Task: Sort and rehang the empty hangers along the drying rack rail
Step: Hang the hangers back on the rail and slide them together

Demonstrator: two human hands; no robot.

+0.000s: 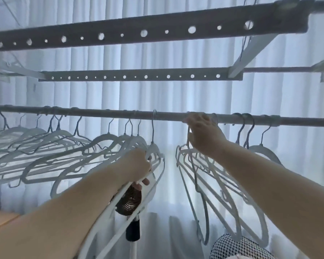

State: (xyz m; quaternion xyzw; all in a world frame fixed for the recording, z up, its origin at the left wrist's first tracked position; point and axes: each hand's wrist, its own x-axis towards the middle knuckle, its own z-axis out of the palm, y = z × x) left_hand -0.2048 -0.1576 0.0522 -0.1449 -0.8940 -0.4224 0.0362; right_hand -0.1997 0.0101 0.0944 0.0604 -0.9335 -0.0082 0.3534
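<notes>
A round rail (101, 113) runs across the view from 9 o'clock to 3 o'clock, in front of pale curtains (176, 94). At 9 o'clock a row of white hangers (36, 146) hangs from it by wire hooks, crowded together and fanned toward the lower left, their shoulders overlapping.

Just left of centre, the left hand (137, 165) reaches up from 7 o'clock and is clenched on the shoulder of one hanger (153, 148), whose hook is over the rail at about 12 o'clock from the hand. That hanger's long arm slants down toward 7 o'clock along the forearm. Below the hand, at 6 o'clock, a dark perforated object (128, 200) sits on a white pole; what it is cannot be told.

Between the two hands the rail is bare.

Right of centre, the right hand (204, 133) comes up from 4 o'clock, its fingers curled at the rail around the hooks of a bunch (209, 184) of hangers that droops beneath it toward 5 o'clock. Whether those hooks are on the rail or lifted off it cannot be told, as the hand covers them.

At 3 o'clock, more hooks (249, 126) sit on the rail. At 5 o'clock, at the bottom edge, is a black-and-white checked fabric (238, 247).

Overhead, at 12 o'clock, two flat bars (138, 32) pierced with holes cross the view.
</notes>
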